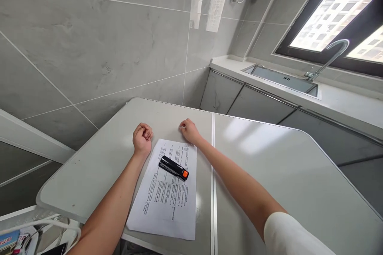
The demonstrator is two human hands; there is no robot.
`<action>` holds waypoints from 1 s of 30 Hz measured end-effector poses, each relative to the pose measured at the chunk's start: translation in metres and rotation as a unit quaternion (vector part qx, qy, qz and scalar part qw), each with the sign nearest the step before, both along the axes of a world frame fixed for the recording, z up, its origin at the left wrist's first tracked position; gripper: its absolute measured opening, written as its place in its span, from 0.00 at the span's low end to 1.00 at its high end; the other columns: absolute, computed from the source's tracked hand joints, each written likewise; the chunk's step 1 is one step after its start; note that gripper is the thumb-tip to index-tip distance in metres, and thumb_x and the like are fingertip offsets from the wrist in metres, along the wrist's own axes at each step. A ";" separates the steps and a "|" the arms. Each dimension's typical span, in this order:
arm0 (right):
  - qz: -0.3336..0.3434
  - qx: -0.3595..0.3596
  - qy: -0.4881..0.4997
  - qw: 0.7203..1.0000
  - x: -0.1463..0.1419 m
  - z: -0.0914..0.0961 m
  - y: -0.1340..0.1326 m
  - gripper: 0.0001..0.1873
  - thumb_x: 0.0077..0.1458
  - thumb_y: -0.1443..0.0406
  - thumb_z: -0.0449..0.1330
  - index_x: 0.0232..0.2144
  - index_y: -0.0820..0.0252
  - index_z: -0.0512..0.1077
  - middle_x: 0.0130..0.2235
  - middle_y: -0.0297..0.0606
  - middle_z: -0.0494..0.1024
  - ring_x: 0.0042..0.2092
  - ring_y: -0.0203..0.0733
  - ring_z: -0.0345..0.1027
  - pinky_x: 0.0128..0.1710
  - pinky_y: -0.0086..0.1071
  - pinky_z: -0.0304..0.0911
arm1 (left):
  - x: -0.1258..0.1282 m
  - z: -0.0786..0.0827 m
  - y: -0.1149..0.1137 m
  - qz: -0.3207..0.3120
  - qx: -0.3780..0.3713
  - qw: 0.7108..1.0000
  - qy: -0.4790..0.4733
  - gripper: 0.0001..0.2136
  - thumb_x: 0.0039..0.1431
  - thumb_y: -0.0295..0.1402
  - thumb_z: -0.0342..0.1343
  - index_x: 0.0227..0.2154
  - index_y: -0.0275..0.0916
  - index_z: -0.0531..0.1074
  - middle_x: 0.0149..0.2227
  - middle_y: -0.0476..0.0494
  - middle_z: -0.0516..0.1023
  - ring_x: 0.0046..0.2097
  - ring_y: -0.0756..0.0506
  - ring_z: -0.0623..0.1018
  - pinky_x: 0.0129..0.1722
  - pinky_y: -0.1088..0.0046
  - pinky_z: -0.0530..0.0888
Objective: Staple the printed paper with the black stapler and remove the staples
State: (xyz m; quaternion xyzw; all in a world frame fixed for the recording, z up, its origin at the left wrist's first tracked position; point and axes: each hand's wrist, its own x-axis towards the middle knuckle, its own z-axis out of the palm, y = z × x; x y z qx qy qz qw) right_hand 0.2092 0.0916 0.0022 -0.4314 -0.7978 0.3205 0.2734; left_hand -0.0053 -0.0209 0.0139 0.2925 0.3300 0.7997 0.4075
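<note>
A printed sheet of paper (167,195) lies on the grey folding table (269,159). A black stapler with an orange end (173,167) rests on the sheet's upper half. My left hand (142,138) is curled into a loose fist, resting on the table just left of the paper's top corner; nothing shows in it. My right hand (189,130) rests at the paper's top right corner with fingers curled and pinched together; I cannot make out anything between them.
A tiled grey wall rises behind the table. A counter with a steel sink (281,78) and curved tap (329,57) runs along the right, under a window. A white wire rack (32,231) with small items sits at the lower left.
</note>
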 end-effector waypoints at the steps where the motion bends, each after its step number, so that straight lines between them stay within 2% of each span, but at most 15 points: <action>1: 0.017 0.003 -0.013 1.000 -0.006 -0.002 0.000 0.05 0.63 0.67 0.56 0.39 0.59 0.72 0.46 0.41 0.71 0.45 0.42 0.65 0.47 0.36 0.63 | 0.001 0.000 0.000 -0.003 0.000 1.000 0.004 0.06 0.55 0.25 0.59 0.25 0.37 0.69 0.18 0.54 0.54 0.20 0.54 0.57 0.20 0.79 0.55; 4: 0.044 0.035 -0.053 0.997 -0.014 -0.008 -0.003 0.04 0.62 0.68 0.58 0.39 0.59 0.72 0.44 0.41 0.72 0.47 0.43 0.65 0.51 0.37 0.62 | 0.003 -0.001 0.001 -0.013 -0.003 1.000 0.008 0.06 0.55 0.25 0.59 0.25 0.38 0.69 0.19 0.54 0.54 0.20 0.54 0.57 0.20 0.79 0.55; 7: 0.036 0.046 -0.064 0.996 -0.015 -0.011 -0.005 0.03 0.61 0.68 0.59 0.38 0.59 0.72 0.42 0.41 0.72 0.47 0.44 0.65 0.52 0.38 0.62 | 0.003 -0.001 0.001 -0.025 -0.017 0.999 0.009 0.06 0.54 0.24 0.59 0.24 0.38 0.69 0.19 0.53 0.54 0.20 0.54 0.56 0.20 0.79 0.55; 11: 0.008 0.009 0.007 1.000 -0.008 -0.003 -0.006 0.04 0.61 0.64 0.58 0.37 0.58 0.72 0.44 0.41 0.73 0.44 0.43 0.67 0.48 0.37 0.63 | 0.004 -0.001 -0.001 -0.060 -0.037 0.997 0.007 0.08 0.55 0.24 0.59 0.24 0.38 0.67 0.19 0.55 0.49 0.20 0.54 0.55 0.20 0.79 0.55; 15: -0.131 0.002 0.100 0.986 0.031 0.009 -0.021 0.11 0.65 0.61 0.50 0.31 0.56 0.66 0.36 0.37 0.73 0.38 0.43 0.65 0.41 0.36 0.61 | 0.008 -0.005 -0.001 -0.092 -0.060 0.993 0.040 0.09 0.55 0.26 0.59 0.23 0.39 0.65 0.19 0.55 0.48 0.20 0.54 0.53 0.20 0.77 0.53; 20: -0.213 0.014 0.060 0.975 0.107 0.003 -0.083 0.13 0.63 0.59 0.52 0.27 0.55 0.63 0.28 0.33 0.69 0.31 0.41 0.59 0.34 0.35 0.56 | 0.015 -0.013 0.000 -0.097 -0.134 0.974 0.156 0.06 0.54 0.27 0.55 0.23 0.40 0.67 0.19 0.54 0.52 0.21 0.53 0.53 0.21 0.74 0.50; 24: -0.204 0.007 0.024 0.979 0.138 -0.008 -0.121 0.14 0.65 0.58 0.52 0.27 0.54 0.65 0.28 0.35 0.70 0.31 0.42 0.61 0.33 0.35 0.57 | 0.015 -0.017 0.002 -0.099 -0.153 0.967 0.179 0.05 0.54 0.27 0.54 0.24 0.40 0.68 0.19 0.54 0.54 0.21 0.52 0.53 0.21 0.74 0.51; 30: -0.183 0.024 -0.015 0.983 0.133 -0.011 -0.119 0.13 0.64 0.60 0.51 0.27 0.54 0.64 0.29 0.36 0.70 0.32 0.44 0.63 0.33 0.35 0.58 | 0.016 -0.017 0.003 -0.096 -0.156 0.958 0.219 0.06 0.54 0.27 0.53 0.23 0.40 0.69 0.19 0.53 0.56 0.22 0.52 0.56 0.22 0.74 0.52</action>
